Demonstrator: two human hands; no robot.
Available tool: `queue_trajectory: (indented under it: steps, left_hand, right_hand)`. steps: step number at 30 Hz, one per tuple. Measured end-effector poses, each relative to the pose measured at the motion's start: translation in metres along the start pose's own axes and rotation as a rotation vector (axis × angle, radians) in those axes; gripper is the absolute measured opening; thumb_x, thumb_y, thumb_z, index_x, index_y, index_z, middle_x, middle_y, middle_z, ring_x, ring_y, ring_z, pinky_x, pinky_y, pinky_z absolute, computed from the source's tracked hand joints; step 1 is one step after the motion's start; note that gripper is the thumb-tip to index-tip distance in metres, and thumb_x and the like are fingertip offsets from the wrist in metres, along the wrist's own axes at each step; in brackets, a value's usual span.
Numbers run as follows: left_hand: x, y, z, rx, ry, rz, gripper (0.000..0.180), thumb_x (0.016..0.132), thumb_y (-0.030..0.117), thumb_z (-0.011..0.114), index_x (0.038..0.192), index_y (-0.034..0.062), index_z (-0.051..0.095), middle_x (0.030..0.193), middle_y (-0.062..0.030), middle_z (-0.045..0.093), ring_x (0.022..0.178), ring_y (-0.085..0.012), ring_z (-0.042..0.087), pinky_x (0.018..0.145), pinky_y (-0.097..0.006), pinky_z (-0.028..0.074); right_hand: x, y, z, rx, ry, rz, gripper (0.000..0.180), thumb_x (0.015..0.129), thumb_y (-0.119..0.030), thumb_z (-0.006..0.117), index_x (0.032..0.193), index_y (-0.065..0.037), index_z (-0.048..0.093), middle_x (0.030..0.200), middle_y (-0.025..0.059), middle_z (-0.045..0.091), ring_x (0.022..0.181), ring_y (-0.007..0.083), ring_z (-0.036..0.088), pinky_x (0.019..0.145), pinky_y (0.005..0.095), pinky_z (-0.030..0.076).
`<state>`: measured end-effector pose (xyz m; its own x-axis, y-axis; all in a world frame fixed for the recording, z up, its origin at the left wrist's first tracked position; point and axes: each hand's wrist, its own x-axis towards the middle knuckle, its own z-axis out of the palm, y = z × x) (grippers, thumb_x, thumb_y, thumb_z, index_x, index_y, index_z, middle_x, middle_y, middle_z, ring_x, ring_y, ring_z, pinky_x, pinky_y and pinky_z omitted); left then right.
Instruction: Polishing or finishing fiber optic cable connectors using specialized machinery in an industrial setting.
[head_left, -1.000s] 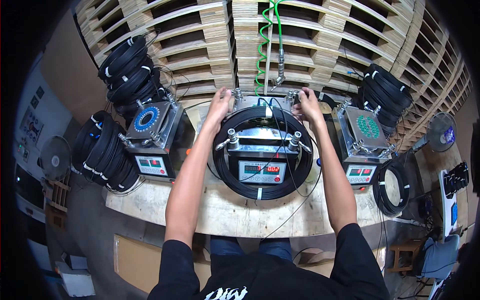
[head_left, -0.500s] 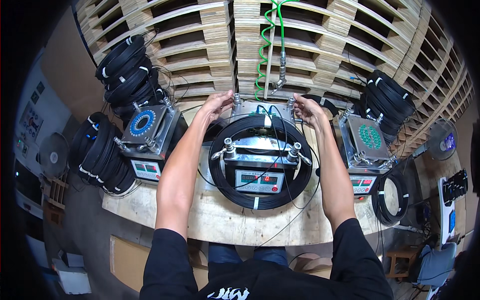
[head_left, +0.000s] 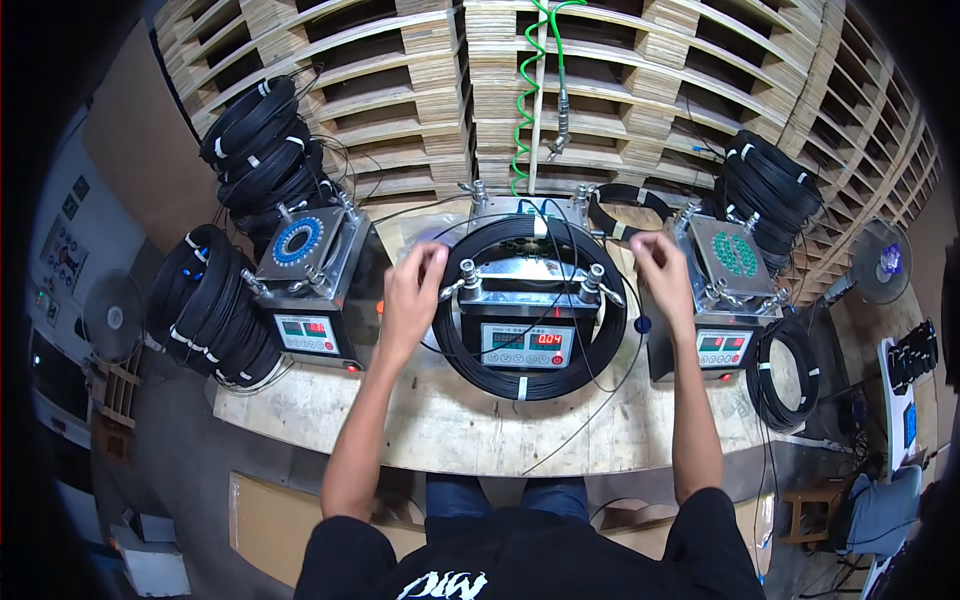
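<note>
In the middle of the wooden table stands a dark machine (head_left: 527,322) with a metal top, corner posts and a lit display panel. A coil of black cable (head_left: 524,386) rests around it, tied with white bands. Thin cable ends lead to blue connectors at the machine's top plate (head_left: 528,208), partly hidden behind the coil. My left hand (head_left: 411,285) hovers just left of the coil, fingers loosely bent and empty. To the right of the coil, my right hand (head_left: 663,272) is raised with thumb and fingers apart, holding nothing.
Similar machines flank it: one with a blue ring (head_left: 297,248) on the left, one with green inserts (head_left: 735,255) on the right. Stacked black cable coils (head_left: 213,315) stand at both sides. A green spiral air hose (head_left: 522,110) hangs before wooden pallets (head_left: 400,120).
Both hands have come away from the central machine's rear corner posts and drawn back toward me. The red readout on its panel has changed. The whole view has shifted slightly.
</note>
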<state>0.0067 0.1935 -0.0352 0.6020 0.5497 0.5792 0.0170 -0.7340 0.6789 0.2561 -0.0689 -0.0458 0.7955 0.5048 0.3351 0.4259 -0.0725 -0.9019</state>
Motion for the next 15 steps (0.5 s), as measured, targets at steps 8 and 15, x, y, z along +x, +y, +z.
queue_trajectory:
  steps: [8,15]
  left_hand:
    - [-0.042,-0.034,0.004,-0.324,-0.177,-0.094,0.018,0.103,0.017,0.053,0.104,-0.0001,0.058,0.074,-0.0041,0.057,0.068,-0.0107,0.053,0.063,-0.028,0.044]
    - [-0.048,-0.028,0.000,-0.218,-0.198,0.056,0.018,0.100,0.009,0.055,0.114,-0.0012,0.057,0.090,-0.0069,0.060,0.079,-0.0132,0.056,0.075,-0.027,0.047]
  right_hand:
    - [-0.060,-0.004,0.019,-0.068,-0.024,-0.062,0.017,0.084,-0.011,0.078,0.088,0.001,0.067,0.069,-0.0006,0.062,0.063,0.0043,0.051,0.057,0.0227,0.040]
    - [-0.071,0.002,0.024,0.048,0.102,0.045,0.014,0.086,-0.010,0.077,0.090,0.003,0.072,0.074,0.0009,0.067,0.066,0.0043,0.053,0.059,0.0216,0.042]
